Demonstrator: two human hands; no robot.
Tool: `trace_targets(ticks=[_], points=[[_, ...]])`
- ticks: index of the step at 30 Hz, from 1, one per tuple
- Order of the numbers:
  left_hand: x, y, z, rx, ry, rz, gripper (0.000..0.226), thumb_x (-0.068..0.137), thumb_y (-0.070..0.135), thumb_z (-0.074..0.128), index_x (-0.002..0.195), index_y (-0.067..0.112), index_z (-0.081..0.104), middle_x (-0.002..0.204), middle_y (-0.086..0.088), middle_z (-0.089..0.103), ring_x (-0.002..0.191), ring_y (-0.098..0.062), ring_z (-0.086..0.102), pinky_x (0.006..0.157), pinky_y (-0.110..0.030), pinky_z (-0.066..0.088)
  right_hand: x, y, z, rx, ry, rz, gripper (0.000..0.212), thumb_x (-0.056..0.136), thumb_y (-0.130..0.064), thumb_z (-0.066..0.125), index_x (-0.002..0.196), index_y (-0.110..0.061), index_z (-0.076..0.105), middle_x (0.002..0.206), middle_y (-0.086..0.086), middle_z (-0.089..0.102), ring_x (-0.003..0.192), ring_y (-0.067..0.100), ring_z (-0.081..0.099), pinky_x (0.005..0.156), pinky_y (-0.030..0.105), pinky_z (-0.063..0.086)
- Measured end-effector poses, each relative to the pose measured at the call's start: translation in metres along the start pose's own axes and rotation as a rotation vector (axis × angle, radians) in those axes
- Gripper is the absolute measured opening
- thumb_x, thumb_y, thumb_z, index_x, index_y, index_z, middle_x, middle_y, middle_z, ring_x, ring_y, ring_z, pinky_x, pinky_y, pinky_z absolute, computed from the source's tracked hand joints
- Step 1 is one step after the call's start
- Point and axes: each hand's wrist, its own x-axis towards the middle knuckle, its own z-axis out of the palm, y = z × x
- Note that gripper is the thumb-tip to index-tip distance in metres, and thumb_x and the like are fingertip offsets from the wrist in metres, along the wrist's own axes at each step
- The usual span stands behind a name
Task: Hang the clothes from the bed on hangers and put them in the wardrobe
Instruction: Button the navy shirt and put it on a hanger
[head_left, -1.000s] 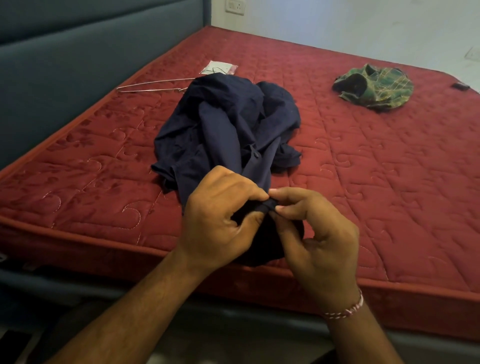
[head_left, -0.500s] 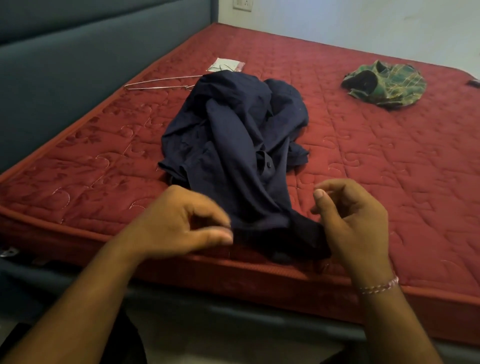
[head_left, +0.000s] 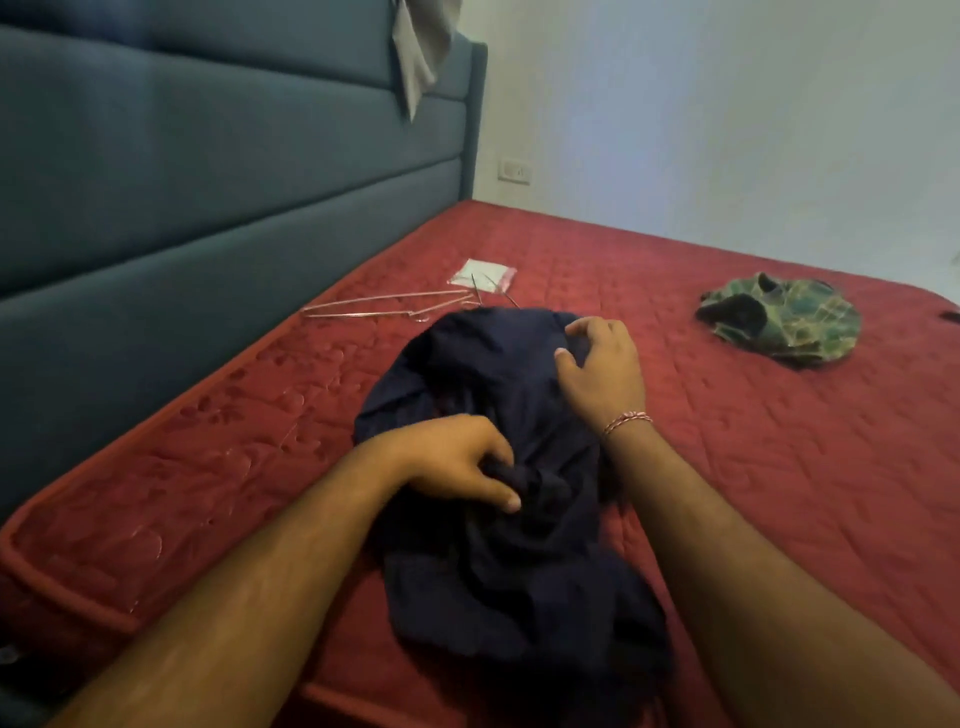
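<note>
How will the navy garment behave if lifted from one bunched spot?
Probably floppy: the navy garment lies crumpled in soft folds on the mattress. It likely drapes and unfurls unevenly, since the left hand grips only a small bunch. Seems light; the fabric looks thin.

No legible text, label, brand, number or sign on anything here
</note>
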Motion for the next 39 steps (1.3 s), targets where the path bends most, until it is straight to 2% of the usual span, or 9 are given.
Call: trace_targets(ticks=[4, 7, 9, 16, 23, 27, 29, 34, 39], points=[[0.008, -0.040, -0.037, -0.533, 0.259, -0.171, 0.023, 0.099, 0.035, 0.069, 0.091, 0.014, 0.072, 0.082, -0.009, 0.076, 0.060, -0.016, 0.067, 0.060, -0.031, 0.052, 0.040, 0.003, 0.038, -0.234, -0.252, 0.137, 0.073, 0.089, -0.040, 0.071, 0.152, -0.021, 0.037, 0.157, 0.017, 0.035, 0.139, 0.044, 0.041, 0.112, 0.050, 0.038], [0.038, -0.109, -0.055, -0.191, 0.828, -0.317, 0.008, 0.090, 0.030, 0.068, 0.093, 0.025, 0.073, 0.088, 0.006, 0.076, 0.079, -0.014, 0.072, 0.080, -0.040, 0.059, 0.048, -0.003, 0.083, -0.256, -0.685, 0.130, 0.083, 0.094, -0.039, 0.068, 0.161, -0.020, 0.023, 0.161, 0.018, 0.037, 0.143, 0.037, 0.044, 0.116, 0.041, 0.038], [0.050, -0.155, -0.071, 0.057, 0.794, -0.428, 0.028, 0.089, 0.025, 0.064, 0.116, 0.025, 0.071, 0.115, 0.000, 0.071, 0.110, -0.023, 0.067, 0.097, -0.042, 0.054, 0.025, -0.003, 0.120, -0.347, -0.802, 0.055, 0.075, 0.099, -0.045, 0.057, 0.162, -0.022, 0.023, 0.161, 0.016, 0.037, 0.146, 0.034, 0.040, 0.120, 0.041, 0.032], [0.078, -0.279, -0.054, 0.273, 0.467, -0.824, 0.079, 0.101, 0.057, 0.039, 0.166, 0.021, 0.012, 0.174, -0.009, 0.001, 0.161, -0.027, -0.002, 0.126, -0.061, 0.004, -0.021, 0.016, 0.162, -0.507, -0.595, 0.005, 0.105, 0.060, -0.065, -0.005, 0.162, -0.045, 0.010, 0.170, 0.003, 0.013, 0.157, 0.023, 0.006, 0.123, 0.059, -0.004], [0.083, -0.280, -0.061, 0.439, 0.631, -0.801, 0.072, 0.090, 0.057, 0.051, 0.150, 0.018, 0.042, 0.151, -0.005, 0.048, 0.142, -0.028, 0.040, 0.116, -0.068, 0.023, -0.026, 0.019, 0.161, -0.488, -0.458, -0.050, 0.088, 0.075, -0.062, 0.015, 0.157, -0.039, 0.036, 0.161, 0.007, 0.038, 0.151, 0.028, 0.031, 0.120, 0.064, 0.013], [0.084, -0.284, -0.063, 0.462, 0.637, -0.769, 0.084, 0.092, 0.052, 0.050, 0.162, 0.018, 0.021, 0.169, -0.011, 0.024, 0.156, -0.028, 0.019, 0.124, -0.063, 0.014, -0.027, 0.021, 0.163, -0.485, -0.349, -0.115, 0.063, 0.077, -0.054, 0.047, 0.133, -0.031, 0.064, 0.130, 0.011, 0.067, 0.120, 0.033, 0.066, 0.100, 0.067, 0.045], [0.085, -0.290, -0.067, 0.386, 0.556, -0.838, 0.083, 0.095, 0.056, 0.047, 0.163, 0.017, 0.020, 0.168, -0.009, 0.029, 0.156, -0.026, 0.022, 0.123, -0.063, 0.001, -0.029, 0.024, 0.165, -0.485, -0.303, -0.139, 0.061, 0.076, -0.053, 0.049, 0.130, -0.030, 0.065, 0.127, 0.011, 0.068, 0.116, 0.032, 0.068, 0.098, 0.065, 0.048], [0.067, -0.265, -0.039, 0.490, 0.734, -0.801, 0.043, 0.083, 0.028, 0.067, 0.122, 0.013, 0.058, 0.107, -0.012, 0.069, 0.092, -0.035, 0.068, 0.079, -0.048, 0.056, -0.033, 0.034, 0.177, -0.467, -0.175, -0.190, 0.066, 0.075, -0.049, 0.048, 0.135, -0.025, 0.058, 0.129, 0.018, 0.065, 0.117, 0.037, 0.065, 0.102, 0.064, 0.046], [0.019, -0.227, -0.036, 0.287, 0.691, -0.983, 0.056, 0.097, 0.041, 0.062, 0.144, 0.014, 0.047, 0.139, -0.016, 0.049, 0.107, -0.039, 0.068, 0.082, -0.045, 0.055, -0.032, 0.017, 0.152, -0.297, 0.088, 0.040, 0.071, 0.079, -0.039, 0.062, 0.145, -0.016, 0.055, 0.159, 0.028, 0.034, 0.134, 0.045, 0.044, 0.108, 0.064, 0.039]])
